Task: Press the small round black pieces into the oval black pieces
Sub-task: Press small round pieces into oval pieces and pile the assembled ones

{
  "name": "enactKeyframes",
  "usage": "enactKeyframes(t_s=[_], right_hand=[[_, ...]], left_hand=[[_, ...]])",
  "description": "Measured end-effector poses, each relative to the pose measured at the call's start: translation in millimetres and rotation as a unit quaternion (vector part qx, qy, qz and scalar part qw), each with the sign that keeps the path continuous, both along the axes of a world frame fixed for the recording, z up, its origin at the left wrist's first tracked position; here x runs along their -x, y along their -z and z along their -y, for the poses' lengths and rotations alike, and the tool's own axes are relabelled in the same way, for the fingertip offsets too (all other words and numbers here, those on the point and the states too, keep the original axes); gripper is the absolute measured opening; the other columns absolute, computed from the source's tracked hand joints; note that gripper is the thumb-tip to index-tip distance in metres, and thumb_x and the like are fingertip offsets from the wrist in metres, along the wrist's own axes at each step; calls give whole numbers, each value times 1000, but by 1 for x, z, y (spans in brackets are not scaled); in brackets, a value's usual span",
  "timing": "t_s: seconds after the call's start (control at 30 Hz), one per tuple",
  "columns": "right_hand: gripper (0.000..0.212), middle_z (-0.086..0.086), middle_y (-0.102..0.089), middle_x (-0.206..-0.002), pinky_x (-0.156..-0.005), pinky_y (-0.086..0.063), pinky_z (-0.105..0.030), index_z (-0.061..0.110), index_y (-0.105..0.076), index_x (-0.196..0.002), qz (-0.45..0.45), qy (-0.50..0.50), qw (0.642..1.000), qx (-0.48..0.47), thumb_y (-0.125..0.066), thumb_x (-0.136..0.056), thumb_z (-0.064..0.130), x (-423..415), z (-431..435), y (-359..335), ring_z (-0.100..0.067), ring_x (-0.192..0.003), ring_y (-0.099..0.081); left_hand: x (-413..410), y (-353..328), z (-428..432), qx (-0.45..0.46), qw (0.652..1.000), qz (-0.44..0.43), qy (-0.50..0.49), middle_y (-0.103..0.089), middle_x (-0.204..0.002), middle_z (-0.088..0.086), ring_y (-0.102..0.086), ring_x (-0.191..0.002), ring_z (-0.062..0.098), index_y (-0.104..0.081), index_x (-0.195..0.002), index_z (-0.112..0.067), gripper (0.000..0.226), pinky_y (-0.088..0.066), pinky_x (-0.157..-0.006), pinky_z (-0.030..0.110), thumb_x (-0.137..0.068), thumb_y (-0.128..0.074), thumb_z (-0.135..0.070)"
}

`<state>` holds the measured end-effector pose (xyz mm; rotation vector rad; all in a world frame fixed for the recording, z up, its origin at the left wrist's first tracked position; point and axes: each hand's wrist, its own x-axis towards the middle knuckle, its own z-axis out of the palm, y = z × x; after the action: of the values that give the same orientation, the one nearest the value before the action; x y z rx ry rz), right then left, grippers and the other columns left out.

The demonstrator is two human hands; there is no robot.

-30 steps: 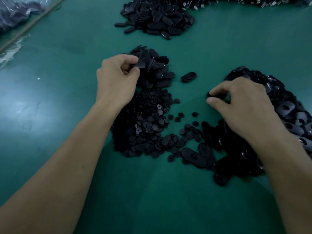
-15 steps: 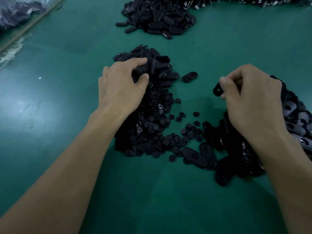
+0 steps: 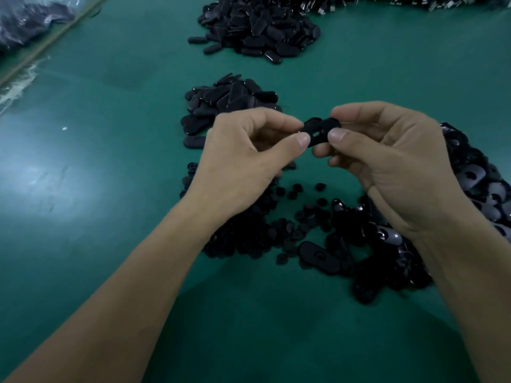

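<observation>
Above the green table, an oval black piece [image 3: 320,131] is held between both hands. My left hand [image 3: 243,158] pinches its left end with thumb and forefinger. My right hand [image 3: 387,158] pinches its right end the same way. Whether a small round piece sits in it I cannot tell. Beneath my left hand lies a heap of small round black pieces [image 3: 249,230]. Under my right wrist, a heap of oval pieces [image 3: 470,189] runs to the right edge.
A small pile of oval pieces [image 3: 226,103] lies just beyond my hands. A larger pile [image 3: 260,29] sits at the far top. One oval piece [image 3: 318,257] lies alone near the front. A plastic bag [image 3: 27,20] is at the top left past the table edge.
My left hand left the small pile and my right hand lifted from the right heap with an oval piece. Both hands came together at the middle and now hold it jointly.
</observation>
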<state>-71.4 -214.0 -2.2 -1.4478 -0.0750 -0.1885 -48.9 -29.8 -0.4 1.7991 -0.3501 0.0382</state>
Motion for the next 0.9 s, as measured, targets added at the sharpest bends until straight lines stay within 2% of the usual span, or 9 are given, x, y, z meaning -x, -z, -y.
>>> enactKeyframes(t_s=[0.17,0.3,0.37,0.47,0.57,0.63,0.67,0.77,0.9], right_hand=[[15,-10,-77,-85,-69,-55,-22,16,-69,-94,4,-14,1000,2,-69,-84,6,3,-7,-2,-23,-78,-76],[15,-5,-77,-84,-69,-56,-23,19,-67,-98,11,11,997,71,-70,-90,7,5,-9,-2,-20,-78,-76],[14,7,-77,-83,-69,-54,-19,25,-67,-104,19,41,985,169,-70,-94,17,7,-10,1,-10,-78,-74],[17,19,-69,-78,-71,-45,-5,32,-69,-111,33,80,928,363,-68,-94,34,9,-11,5,7,-80,-64],[12,23,-61,-80,-68,-48,-14,28,-74,-100,15,59,865,498,-69,-93,36,11,-8,6,4,-74,-58],[4,20,-62,-77,-70,-55,-28,32,-72,-89,-18,47,857,514,-72,-91,36,11,-4,3,3,-71,-58],[5,20,-63,-76,-70,-55,-28,34,-70,-85,-29,44,855,516,-73,-89,36,11,-1,2,3,-71,-59],[11,18,-65,-72,-65,-45,-13,35,-69,-78,-59,28,855,515,-78,-82,39,10,6,-2,8,-69,-59],[18,18,-63,-69,-59,-38,-4,36,-66,-72,-77,5,846,528,-81,-81,38,9,6,-4,15,-75,-58]], left_hand=[[-1,3,1,60,998,-25,15,-76,-74,1,-71,-66,11,-75,-88,-21,12,-56,-63,20,-91,-74,-9],[-2,2,2,84,996,-35,8,-71,-69,-4,-67,-63,8,-75,-90,-20,13,-55,-61,20,-93,-72,-9],[-2,1,2,86,996,-37,-4,-69,-68,-5,-65,-63,7,-75,-91,-18,10,-55,-61,20,-94,-71,-10],[-4,0,0,96,994,-32,-45,-67,-68,-7,-63,-63,6,-74,-89,-16,11,-54,-61,20,-96,-67,-11],[-5,-1,-2,94,992,-35,-78,-64,-67,-10,-61,-63,6,-72,-86,-19,14,-57,-64,25,-98,-66,-15],[-5,-2,-2,94,991,-39,-84,-64,-68,-11,-61,-66,6,-70,-86,-19,15,-57,-66,24,-99,-64,-16],[-5,-2,-2,96,991,-42,-83,-64,-69,-12,-62,-68,5,-70,-87,-19,15,-56,-67,22,-100,-63,-15],[-5,-1,-2,106,990,-48,-81,-66,-73,-11,-64,-71,5,-69,-90,-17,13,-56,-68,20,-100,-62,-13],[-5,-1,-4,114,989,-57,-70,-68,-70,-7,-67,-68,8,-68,-95,-12,6,-58,-68,23,-98,-66,-7]])
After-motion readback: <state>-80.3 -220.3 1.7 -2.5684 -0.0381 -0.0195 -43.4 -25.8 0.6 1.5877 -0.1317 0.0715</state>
